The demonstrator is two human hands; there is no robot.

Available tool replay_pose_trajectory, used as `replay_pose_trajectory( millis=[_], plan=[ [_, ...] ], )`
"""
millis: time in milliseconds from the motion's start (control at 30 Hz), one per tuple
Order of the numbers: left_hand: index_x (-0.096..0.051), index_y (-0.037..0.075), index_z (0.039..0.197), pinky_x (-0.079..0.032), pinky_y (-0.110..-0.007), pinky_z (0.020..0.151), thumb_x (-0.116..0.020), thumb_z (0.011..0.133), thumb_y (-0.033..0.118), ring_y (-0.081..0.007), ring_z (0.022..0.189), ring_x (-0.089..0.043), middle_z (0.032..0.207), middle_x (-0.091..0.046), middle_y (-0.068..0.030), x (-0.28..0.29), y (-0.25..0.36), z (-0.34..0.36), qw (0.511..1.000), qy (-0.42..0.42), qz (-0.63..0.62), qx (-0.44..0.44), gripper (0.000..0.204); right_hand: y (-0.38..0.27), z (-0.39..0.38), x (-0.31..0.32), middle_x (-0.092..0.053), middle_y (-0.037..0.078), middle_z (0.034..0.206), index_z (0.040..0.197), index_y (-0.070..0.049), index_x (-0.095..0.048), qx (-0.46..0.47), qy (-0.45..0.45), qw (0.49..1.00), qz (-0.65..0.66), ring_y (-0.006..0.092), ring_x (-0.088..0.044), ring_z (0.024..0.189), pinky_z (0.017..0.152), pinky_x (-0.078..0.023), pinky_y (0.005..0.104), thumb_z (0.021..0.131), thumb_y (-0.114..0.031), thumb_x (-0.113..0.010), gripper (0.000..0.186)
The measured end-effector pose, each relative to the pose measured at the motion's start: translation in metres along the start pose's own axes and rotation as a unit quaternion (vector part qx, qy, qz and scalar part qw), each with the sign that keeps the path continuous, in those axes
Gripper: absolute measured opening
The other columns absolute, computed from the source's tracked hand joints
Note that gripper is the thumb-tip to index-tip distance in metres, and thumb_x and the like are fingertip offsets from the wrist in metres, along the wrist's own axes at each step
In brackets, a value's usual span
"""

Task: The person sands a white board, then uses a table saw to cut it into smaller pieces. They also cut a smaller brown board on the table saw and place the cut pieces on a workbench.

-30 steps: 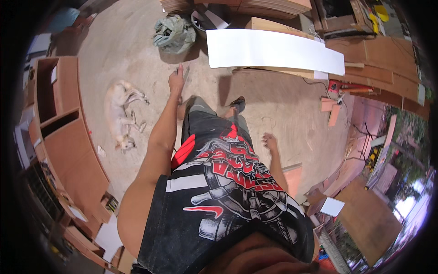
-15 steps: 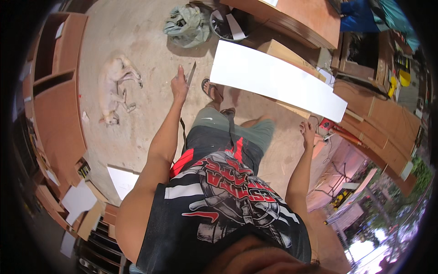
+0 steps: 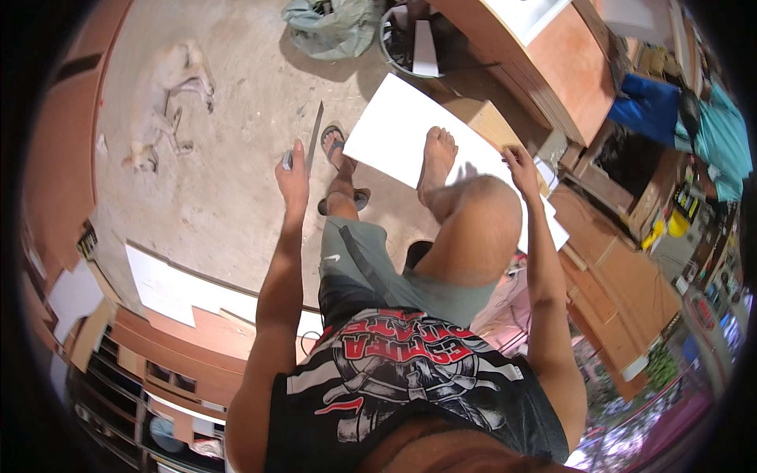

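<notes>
My left hand (image 3: 292, 173) grips a long, thin metal blade (image 3: 315, 132), perhaps a handsaw, held upright left of the white board; its handle is mostly hidden. My bare right foot (image 3: 438, 154) rests on the long white board (image 3: 386, 118), which lies over a pale wooden piece (image 3: 493, 126). My right hand (image 3: 520, 162) reaches to that wood's right edge beside my raised knee, fingers loosely bent and apart; whether they touch it is unclear. My other foot (image 3: 335, 142) stands in a dark sandal on the concrete floor.
A pale dog (image 3: 165, 87) lies on the floor at left. A green sack (image 3: 331, 27) and a bucket of offcuts (image 3: 410, 47) stand beyond the board. Wooden cabinets (image 3: 568, 87), plywood panels (image 3: 623, 299), blue cloth (image 3: 646, 106) and white sheets (image 3: 158, 284) surround me.
My right leg has lifted, bare foot now on the white board. My right hand has moved up and forward to the wood's edge. The view has swung, shifting the dog leftward.
</notes>
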State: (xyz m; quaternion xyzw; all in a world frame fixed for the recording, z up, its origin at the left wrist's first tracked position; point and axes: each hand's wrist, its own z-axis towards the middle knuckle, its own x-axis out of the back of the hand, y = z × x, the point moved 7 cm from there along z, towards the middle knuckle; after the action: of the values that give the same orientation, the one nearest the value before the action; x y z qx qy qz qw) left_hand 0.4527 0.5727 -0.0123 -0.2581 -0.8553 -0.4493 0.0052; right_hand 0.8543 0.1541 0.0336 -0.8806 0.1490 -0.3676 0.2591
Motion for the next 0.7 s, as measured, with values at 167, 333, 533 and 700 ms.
replay_pose_trajectory(
  millis=[167, 333, 533, 700],
  plan=[
    [-0.049, 0.007, 0.065, -0.03, -0.029, 0.051, -0.061, 0.103, 0.035, -0.0069, 0.056, -0.038, 0.059, -0.043, 0.0036, 0.005, -0.033, -0.011, 0.999, 0.04, -0.008, -0.02, 0.049, -0.149, 0.132, -0.129, -0.071, 0.018, 0.105, 0.117, 0.0, -0.066, 0.211, -0.136, 0.961, -0.115, 0.0311, -0.069, 0.094, 0.087, -0.053, 0.0381, 0.101, -0.03, -0.063, 0.035],
    [-0.046, 0.007, 0.067, -0.028, -0.028, 0.054, -0.062, 0.103, 0.026, -0.0042, 0.061, -0.034, 0.062, -0.037, 0.0073, -0.018, -0.03, -0.017, 0.995, 0.074, -0.05, -0.051, 0.043, -0.244, 0.145, -0.258, -0.065, 0.017, 0.102, 0.114, -0.003, -0.066, 0.564, -0.218, 0.754, -0.257, 0.0387, -0.065, 0.091, 0.085, -0.053, 0.046, 0.095, -0.029, -0.067, 0.033],
    [-0.047, 0.006, 0.067, -0.026, -0.027, 0.051, -0.063, 0.102, 0.022, -0.004, 0.06, -0.032, 0.062, -0.038, 0.007, -0.05, -0.024, -0.028, 0.997, 0.069, -0.036, -0.019, 0.042, -0.222, 0.141, -0.332, -0.065, 0.015, 0.095, 0.1, -0.003, -0.071, 0.475, -0.453, 0.673, -0.341, 0.0363, -0.066, 0.09, 0.081, -0.052, 0.0458, 0.092, -0.024, -0.069, 0.023],
    [-0.05, 0.004, 0.067, -0.029, -0.028, 0.051, -0.065, 0.097, 0.016, -0.0074, 0.057, -0.035, 0.058, -0.043, 0.0022, -0.081, 0.025, -0.029, 0.995, 0.014, 0.012, -0.094, 0.036, -0.231, 0.167, -0.321, -0.068, 0.016, 0.097, 0.097, 0.001, -0.07, 0.476, -0.45, 0.701, -0.282, 0.0362, -0.068, 0.089, 0.081, -0.053, 0.0425, 0.082, -0.007, -0.073, 0.017]
  ],
)
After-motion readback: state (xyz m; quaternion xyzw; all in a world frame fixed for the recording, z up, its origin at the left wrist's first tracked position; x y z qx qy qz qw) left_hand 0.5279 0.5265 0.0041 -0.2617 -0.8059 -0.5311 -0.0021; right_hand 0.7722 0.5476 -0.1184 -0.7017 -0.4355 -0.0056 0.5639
